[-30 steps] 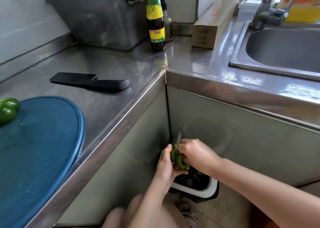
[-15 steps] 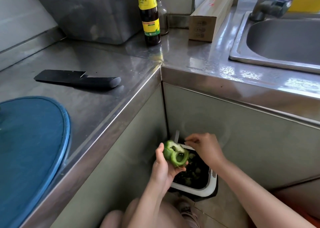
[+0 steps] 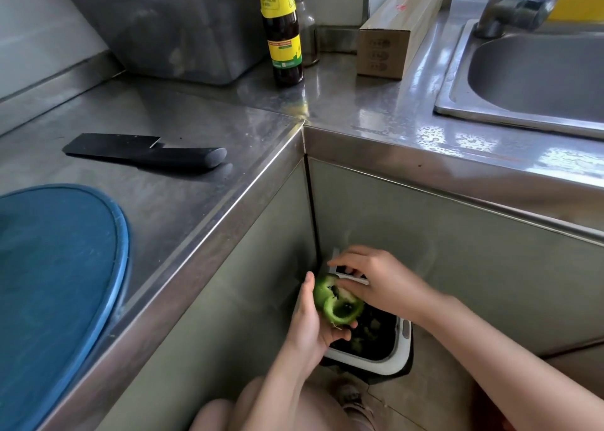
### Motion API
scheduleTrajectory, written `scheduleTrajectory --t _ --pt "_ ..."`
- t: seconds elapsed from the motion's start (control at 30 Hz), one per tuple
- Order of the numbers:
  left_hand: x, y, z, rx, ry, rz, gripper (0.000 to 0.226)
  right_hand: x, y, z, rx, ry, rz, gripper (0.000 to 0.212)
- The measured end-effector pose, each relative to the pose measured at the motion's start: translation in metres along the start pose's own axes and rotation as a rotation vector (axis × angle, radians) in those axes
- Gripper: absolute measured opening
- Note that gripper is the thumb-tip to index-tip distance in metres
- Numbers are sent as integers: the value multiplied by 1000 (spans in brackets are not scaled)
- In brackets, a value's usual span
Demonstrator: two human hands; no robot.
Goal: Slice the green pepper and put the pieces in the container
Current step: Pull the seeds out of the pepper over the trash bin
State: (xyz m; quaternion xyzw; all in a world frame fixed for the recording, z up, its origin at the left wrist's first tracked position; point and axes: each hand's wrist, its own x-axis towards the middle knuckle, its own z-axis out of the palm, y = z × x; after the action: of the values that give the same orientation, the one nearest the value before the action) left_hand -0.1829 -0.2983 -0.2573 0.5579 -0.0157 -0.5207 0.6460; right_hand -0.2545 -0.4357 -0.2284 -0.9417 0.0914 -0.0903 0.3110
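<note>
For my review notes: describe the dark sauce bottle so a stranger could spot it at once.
From the sink on the right, follow the steel counter left past the long cardboard box. The sauce bottle stands upright between that box and a big grey tub. Unlike the smaller clear bottle behind it, it is dark with a yellow-and-green label.

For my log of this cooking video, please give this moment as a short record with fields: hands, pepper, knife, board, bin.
left hand: holds the green pepper from below, over the bin
right hand: fingers at the pepper's upper edge; grip unclear
green pepper: unsliced, hollow open end toward the camera
bin: on the floor at the cabinet corner, dark scraps inside
knife: flat on the counter, untouched
cutting board: blue, on the counter, left
</note>
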Motion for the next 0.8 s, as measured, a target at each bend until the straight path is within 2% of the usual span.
scheduleTrajectory --t 0.17,0.33,0.5,0.63,0.73,0.8 --pt "-5 -2 6 87 -22 2 62 3 -8 -1 -142 -69 -56 31" --pt "-9 -2 8 80 -69 -2 64 0 -14 12 -395 82 -196 16" --pt "-9 -2 7 62 -49 11 58 -3 -14 22 -439 121 -232 32" --pt "-11 -1 4 101 -35 17 56 2 -10 11 -319 7 -257 30" --pt "-12 -1 2 113 -63 17 56 4 -10 -3 -97 -51 -204 22" --pt "-12 1 2 98 -87 26 55 5 -9 -12 67 -22 -124 16"
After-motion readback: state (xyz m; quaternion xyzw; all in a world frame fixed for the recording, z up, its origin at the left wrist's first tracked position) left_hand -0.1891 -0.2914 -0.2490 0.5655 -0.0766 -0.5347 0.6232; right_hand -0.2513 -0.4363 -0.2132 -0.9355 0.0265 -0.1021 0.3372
